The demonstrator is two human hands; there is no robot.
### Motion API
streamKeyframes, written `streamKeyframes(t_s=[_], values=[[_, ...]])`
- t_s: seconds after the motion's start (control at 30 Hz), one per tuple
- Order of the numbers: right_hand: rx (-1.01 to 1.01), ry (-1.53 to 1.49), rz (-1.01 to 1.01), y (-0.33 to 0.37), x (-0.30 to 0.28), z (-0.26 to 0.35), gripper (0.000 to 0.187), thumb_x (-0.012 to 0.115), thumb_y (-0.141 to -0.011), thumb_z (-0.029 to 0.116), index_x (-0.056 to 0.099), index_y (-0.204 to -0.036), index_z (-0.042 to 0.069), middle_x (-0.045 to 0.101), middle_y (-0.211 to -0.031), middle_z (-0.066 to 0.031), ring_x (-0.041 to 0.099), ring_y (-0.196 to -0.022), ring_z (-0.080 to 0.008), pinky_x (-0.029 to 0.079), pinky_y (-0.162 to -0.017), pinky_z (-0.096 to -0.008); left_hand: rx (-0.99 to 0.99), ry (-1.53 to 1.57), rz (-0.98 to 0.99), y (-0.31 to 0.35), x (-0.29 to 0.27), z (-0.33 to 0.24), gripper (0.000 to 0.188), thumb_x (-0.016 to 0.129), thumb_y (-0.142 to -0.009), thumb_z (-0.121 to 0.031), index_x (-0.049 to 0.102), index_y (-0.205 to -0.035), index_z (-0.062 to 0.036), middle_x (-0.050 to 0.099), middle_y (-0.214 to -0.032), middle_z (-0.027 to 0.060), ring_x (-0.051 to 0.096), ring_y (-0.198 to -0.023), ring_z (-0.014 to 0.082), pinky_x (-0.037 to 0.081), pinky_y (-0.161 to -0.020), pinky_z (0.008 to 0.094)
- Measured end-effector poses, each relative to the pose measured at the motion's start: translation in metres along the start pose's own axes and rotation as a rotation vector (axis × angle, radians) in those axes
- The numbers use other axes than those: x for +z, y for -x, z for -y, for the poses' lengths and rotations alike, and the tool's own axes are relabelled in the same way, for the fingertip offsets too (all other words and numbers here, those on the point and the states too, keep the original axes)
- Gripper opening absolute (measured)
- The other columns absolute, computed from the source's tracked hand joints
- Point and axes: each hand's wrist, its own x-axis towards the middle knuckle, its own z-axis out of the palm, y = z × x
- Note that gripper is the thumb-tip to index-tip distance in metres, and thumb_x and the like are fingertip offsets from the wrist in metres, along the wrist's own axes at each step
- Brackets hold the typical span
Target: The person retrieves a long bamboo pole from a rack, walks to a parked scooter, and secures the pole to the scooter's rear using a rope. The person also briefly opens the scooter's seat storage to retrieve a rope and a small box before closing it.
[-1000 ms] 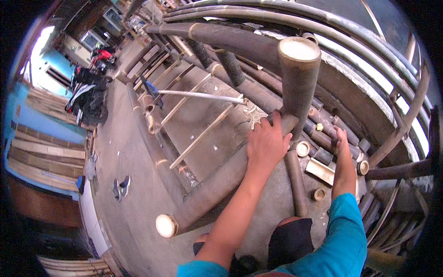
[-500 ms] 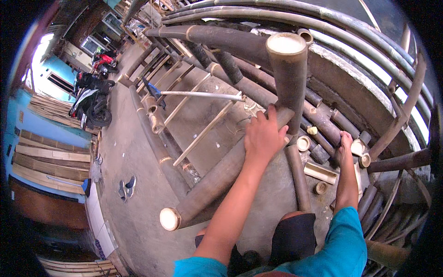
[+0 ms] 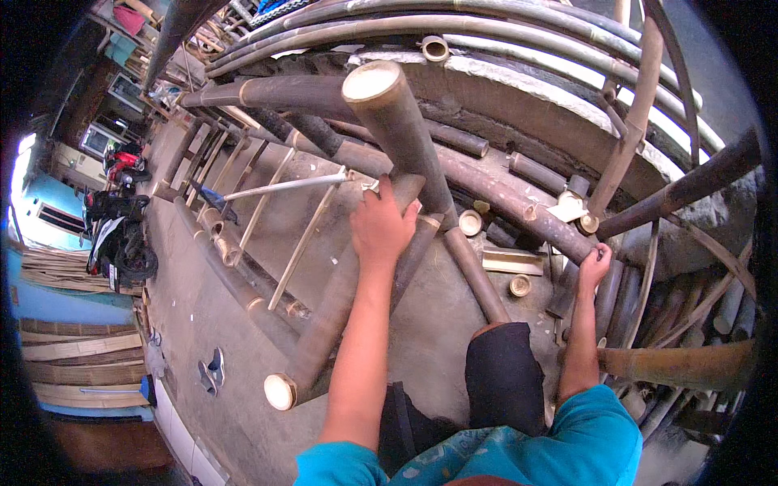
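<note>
My left hand point(image 3: 379, 223) lies over a thick dark bamboo rail point(image 3: 336, 304), its fingers curled round the far end where the rail meets an upright bamboo post point(image 3: 397, 125). The rail's near end shows a pale cut face. Over on the right, my right hand point(image 3: 596, 266) is closed round the near end of a long brown bamboo pole point(image 3: 519, 202). That pole slopes away to the left along the floor and passes behind the post. Short cut bamboo pieces, among them a pale-ended one point(image 3: 470, 221), lie beside it.
A bamboo frame with thin slats point(image 3: 308, 243) stretches away on the left. Long poles point(image 3: 486, 32) run above a low wall point(image 3: 559, 113). A split bamboo piece point(image 3: 513, 261) and a bamboo ring point(image 3: 519, 285) lie near my knee. Sandals point(image 3: 212, 371) and motorbikes point(image 3: 121, 243) are at left.
The view has swung to the right. My right hand has come nearer to me, and the long pole's end now reaches past the short cut pieces. My left hand stays on the rail.
</note>
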Motion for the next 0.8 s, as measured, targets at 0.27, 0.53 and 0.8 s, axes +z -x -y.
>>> streamKeyframes(t_s=[0.27, 0.53, 0.8], values=[[0.030, 0.097, -0.081, 0.003, 0.010, -0.026, 0.019, 0.052, -0.088, 0.006, 0.059, -0.105, 0.002, 0.064, -0.104, -0.0154, 0.061, -0.102, -0.0311, 0.044, -0.095, -0.0390, 0.009, -0.016, -0.003, 0.001, -0.006, 0.001, 0.070, 0.067, -0.083, -0.051, 0.049, -0.135, -0.0074, 0.061, -0.101, 0.0221, 0.065, -0.090, 0.0412, 0.053, -0.073, 0.0525], [0.094, 0.004, 0.150, -0.033, 0.020, -0.018, 0.053, 0.056, -0.089, 0.006, 0.046, -0.140, 0.002, 0.055, -0.135, -0.0219, 0.051, -0.128, -0.0332, 0.037, -0.110, -0.0391, -0.002, -0.092, 0.032, 0.001, -0.007, -0.003, 0.068, 0.065, -0.085, -0.051, 0.047, -0.135, -0.0080, 0.062, -0.101, 0.0192, 0.066, -0.091, 0.0366, 0.052, -0.077, 0.0493], [-0.231, 0.337, 0.610, 0.146, -0.042, -0.006, 0.058, 0.068, -0.087, 0.022, 0.048, -0.136, -0.002, 0.053, -0.129, -0.0267, 0.054, -0.117, -0.0418, 0.040, -0.105, -0.0446, 0.024, -0.098, 0.032, 0.002, -0.003, 0.000, 0.068, 0.062, -0.087, -0.053, 0.046, -0.136, -0.0083, 0.061, -0.104, 0.0199, 0.065, -0.094, 0.0379, 0.052, -0.077, 0.0495]])
